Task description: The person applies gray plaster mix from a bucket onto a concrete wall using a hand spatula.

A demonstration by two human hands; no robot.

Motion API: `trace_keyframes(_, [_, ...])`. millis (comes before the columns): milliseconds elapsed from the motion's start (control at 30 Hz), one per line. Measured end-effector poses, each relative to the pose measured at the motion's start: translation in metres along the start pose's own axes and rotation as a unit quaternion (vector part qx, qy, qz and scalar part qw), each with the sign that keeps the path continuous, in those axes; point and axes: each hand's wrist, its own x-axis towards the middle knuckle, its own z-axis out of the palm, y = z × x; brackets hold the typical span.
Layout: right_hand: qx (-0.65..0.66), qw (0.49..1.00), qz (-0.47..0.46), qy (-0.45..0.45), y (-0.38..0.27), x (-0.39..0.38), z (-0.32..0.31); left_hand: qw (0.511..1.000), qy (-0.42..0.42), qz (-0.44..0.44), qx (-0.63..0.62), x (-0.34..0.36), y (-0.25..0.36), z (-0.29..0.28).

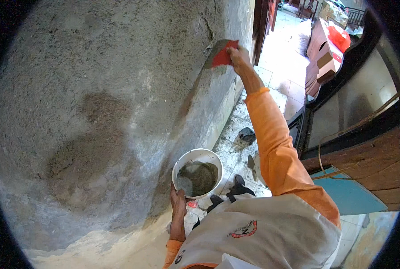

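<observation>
Right hand [239, 57] outstretched, gripping red tool [222, 55] — left hand [178, 201] low, holding bucket [202, 155]

Orange long sleeves [271, 139] emerge from a pale vest [285, 228] bearing a red-and-black emblem [246, 230], above dark shoes [239, 180].

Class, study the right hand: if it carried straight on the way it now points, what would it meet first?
Past the red tool it holds, the right hand would probably meet the grey wall; the exact gap is unclear.
</observation>
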Motion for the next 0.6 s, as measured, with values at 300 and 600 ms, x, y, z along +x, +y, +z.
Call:
trace_keyframes(300, [-0.106,0.982,-0.087,-0.126,-0.089,-0.014,0.063,0.999,0.04,-0.025,-0.019,-0.007,-0.022,-0.001])
trace_keyframes(600, [-0.127,0.967,-0.17,-0.14,-0.127,-0.077,0.109,0.998,-0.007,0.001,-0.057,-0.008,-0.02,-0.002])
